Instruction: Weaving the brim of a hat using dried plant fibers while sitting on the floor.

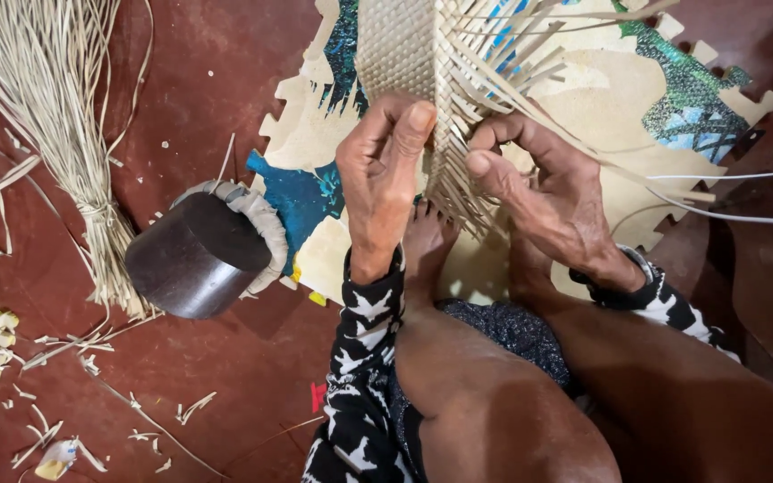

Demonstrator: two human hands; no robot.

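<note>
left hand: the left hand [385, 170] is pinched shut on the woven mat [404, 45] right at its working edge, thumb up top, fingers wrapped behind so I can't see them all.
right hand: the right hand [543, 183] sits at 3 o'clock from the left, thumb and forefinger closed on the loose strips [512, 63] where they fan out of the weave. Both hands are close together but not touching.
mat spot: the woven piece hangs at 12 o'clock over a foot [427, 237], above the puzzle-edge foam mat [583, 98] on the floor.
what could slip: honestly the unwoven strips look springy. If either pinch eases, I'd guess the last crossings loosen and the edge goes ragged.
snag risk: the long strands [735, 174] trail off toward 3 o'clock past the foam mat's notched edge; a tug there could kink or split one.
tight side: toward 6 o'clock the knees and patterned sleeves crowd in, so elbows have little room.
open side: 9 o'clock has the dark round block [199, 259] just beside the foam mat, then the bundle of raw strips [55, 107] further out at 10 o'clock, and scraps [91, 358] litter the red floor [199, 89].
best room: up toward 12 to 1 o'clock, over the foam mat.
</note>
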